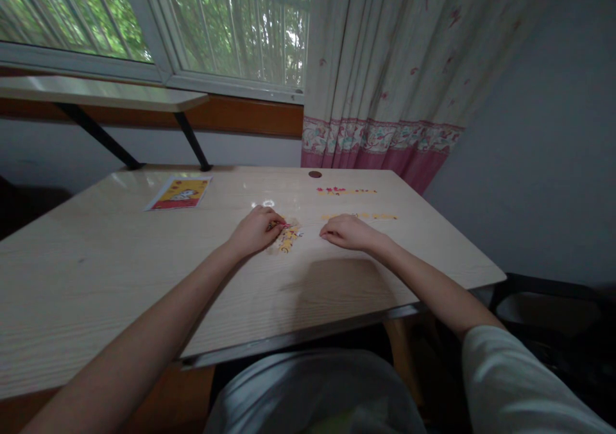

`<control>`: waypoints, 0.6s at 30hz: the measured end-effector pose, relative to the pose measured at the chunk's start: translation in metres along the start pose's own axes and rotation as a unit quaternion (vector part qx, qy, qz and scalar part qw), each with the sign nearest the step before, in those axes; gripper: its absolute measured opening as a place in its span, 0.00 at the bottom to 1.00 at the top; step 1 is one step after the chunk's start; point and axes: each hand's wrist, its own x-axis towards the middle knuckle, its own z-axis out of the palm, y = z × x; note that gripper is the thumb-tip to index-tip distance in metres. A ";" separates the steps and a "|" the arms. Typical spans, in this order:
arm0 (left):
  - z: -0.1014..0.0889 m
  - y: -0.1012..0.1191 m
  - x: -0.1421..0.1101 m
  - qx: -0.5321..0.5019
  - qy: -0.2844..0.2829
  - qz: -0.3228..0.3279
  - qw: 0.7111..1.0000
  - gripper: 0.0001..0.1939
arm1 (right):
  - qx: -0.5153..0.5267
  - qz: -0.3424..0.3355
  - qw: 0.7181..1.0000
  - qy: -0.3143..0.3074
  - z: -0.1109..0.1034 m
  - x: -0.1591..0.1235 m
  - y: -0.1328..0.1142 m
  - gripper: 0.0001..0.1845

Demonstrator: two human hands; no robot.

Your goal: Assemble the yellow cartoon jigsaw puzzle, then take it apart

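Note:
My left hand (pixel 257 232) rests at a loose pile of small yellow pieces (pixel 290 234), which look like jigsaw puzzle pieces. Its thumb and fingers are pinched together, with a small reddish piece at the tips. To the right of the pile, my right hand (pixel 350 233) lies low over the table with its fingers curled and closed; whatever they may hold is hidden. Just behind that hand runs a row of yellow pieces (pixel 382 216), partly covered by it. Farther back is another row, with red pieces (pixel 331 189) at its left end and yellow ones beyond.
A printed picture sheet (pixel 180 193), red and yellow with a white figure, lies at the back left of the pale wooden table (pixel 120 280). A raised shelf (pixel 110 94) on black legs stands behind it. Near the back edge is a round brown disc (pixel 315 174).

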 end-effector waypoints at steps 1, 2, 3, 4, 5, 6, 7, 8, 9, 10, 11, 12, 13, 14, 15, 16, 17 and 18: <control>0.000 0.001 0.000 -0.006 0.003 -0.004 1.000 0.13 | 0.000 -0.001 1.000 -0.001 0.000 0.000 0.000 0.12; -0.001 0.002 0.000 -0.012 0.006 -0.009 1.000 0.13 | 0.000 -0.001 1.000 -0.002 0.000 0.000 0.000 0.12; -0.001 0.003 0.000 -0.017 0.008 -0.013 1.000 0.13 | 0.000 -0.001 1.000 -0.002 0.000 0.000 -0.001 0.12; -0.002 0.003 0.000 -0.020 0.009 -0.015 1.000 0.14 | 0.000 -0.001 1.000 -0.002 0.000 0.000 -0.001 0.12; -0.002 0.004 0.000 -0.021 0.010 -0.014 1.000 0.15 | 0.000 -0.002 1.000 -0.001 0.000 0.000 -0.001 0.12; -0.001 0.004 0.000 -0.021 0.009 -0.010 1.000 0.15 | 0.000 -0.003 1.000 -0.001 0.000 0.000 -0.001 0.12; -0.001 0.004 0.000 -0.021 0.006 -0.004 1.000 0.16 | 0.000 -0.004 1.000 0.000 0.000 0.000 -0.001 0.12; 0.000 0.003 0.000 -0.022 0.001 0.004 1.000 0.16 | 0.000 -0.004 1.000 -0.001 0.000 0.000 -0.001 0.12; 0.001 0.002 0.000 -0.023 -0.005 0.011 1.000 0.16 | 0.001 -0.005 1.000 -0.001 0.000 0.000 -0.001 0.12; 0.002 0.001 0.000 -0.025 -0.010 0.016 1.000 0.16 | 0.001 -0.005 1.000 -0.002 0.001 0.000 -0.001 0.12; 0.003 0.000 0.000 -0.026 -0.012 0.018 0.999 0.15 | 0.000 -0.005 1.000 -0.002 0.001 0.000 -0.001 0.12; 0.003 0.000 0.001 -0.028 -0.012 0.019 0.999 0.15 | -0.001 -0.005 1.000 -0.001 0.001 0.001 -0.001 0.12; 0.003 -0.001 0.001 -0.031 -0.010 0.018 0.999 0.14 | -0.001 -0.004 1.000 -0.001 0.001 0.001 -0.001 0.12; 0.003 -0.001 0.001 -0.035 -0.007 0.018 0.999 0.13 | -0.002 -0.004 1.000 0.001 0.001 0.001 -0.001 0.12; 0.003 -0.001 0.001 -0.042 -0.004 0.018 0.999 0.12 | -0.001 -0.005 1.000 0.002 0.001 0.000 -0.001 0.12; 0.003 -0.001 0.001 -0.048 -0.001 0.017 0.999 0.12 | 0.001 -0.006 1.000 0.003 0.001 0.000 -0.001 0.12; 0.003 0.000 0.002 -0.055 0.002 0.014 0.998 0.11 | 0.003 -0.006 1.000 0.004 0.001 0.000 -0.001 0.12; 0.002 0.000 0.002 -0.062 0.005 0.010 0.998 0.11 | 0.005 -0.006 1.000 0.004 0.001 0.000 -0.001 0.12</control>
